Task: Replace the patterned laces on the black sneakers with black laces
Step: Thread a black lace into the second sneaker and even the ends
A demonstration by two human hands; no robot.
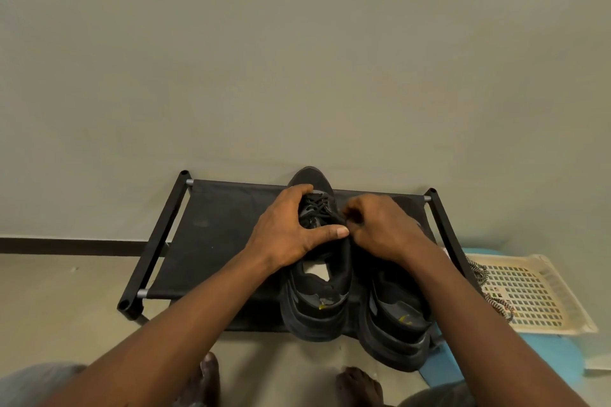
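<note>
While my left hand (287, 231) grips the left sneaker (317, 291), right hand (380, 228) pinches its black lace (317, 205): top eyelets likely, tying next.

No text, brand or number can be read anywhere. The left sneaker (315, 301) has a small yellow mark on its heel, and the right sneaker (396, 324) has a similar one, but both are too small and blurred to read as letters or a logo. A pale patch inside the left sneaker shows no writing. Near the left edge of the cream basket (542, 301) are some small dark spots, which are also not legible.
</note>
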